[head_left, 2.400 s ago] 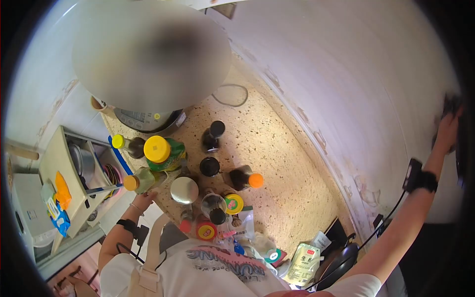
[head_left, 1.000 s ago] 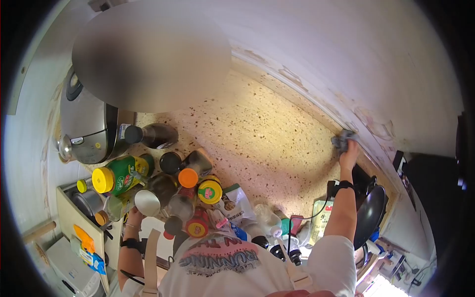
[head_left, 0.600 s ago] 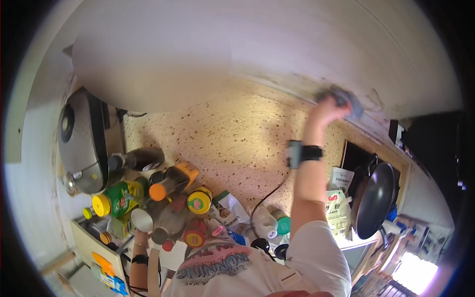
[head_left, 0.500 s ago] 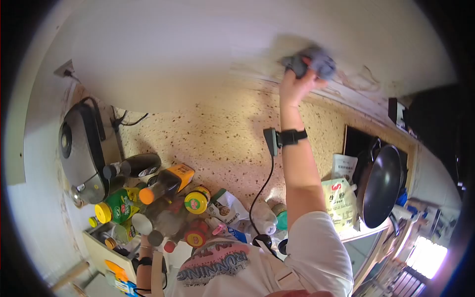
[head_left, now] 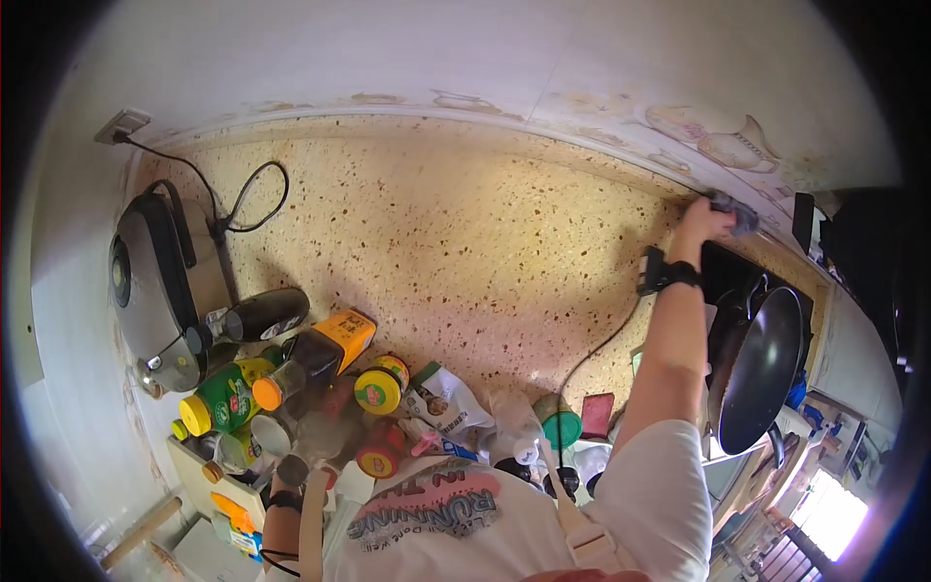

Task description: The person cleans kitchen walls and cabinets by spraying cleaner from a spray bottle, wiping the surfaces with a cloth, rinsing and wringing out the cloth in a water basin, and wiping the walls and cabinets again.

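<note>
speckled counter [head_left: 436, 242] below a pale wall [head_left: 436, 58]; my right hand [head_left: 705, 225] grips a grey cloth [head_left: 737, 215] just beyond the black pan [head_left: 764, 369].

my right fingers are closed on the bunched cloth, which sits where the counter meets the wall, past the pan's far side. well to the left of the pan, my left hand [head_left: 281, 487] is mostly hidden behind bottles, so i can't tell whether it is spread or closed. farther from the pan than the white pouch [head_left: 446, 403] are a yellow-lidded jar [head_left: 378, 388], a tilted orange-capped bottle [head_left: 330, 351] and a green bottle [head_left: 230, 400]; the rice cooker [head_left: 160, 281] is farthest from it.
</note>
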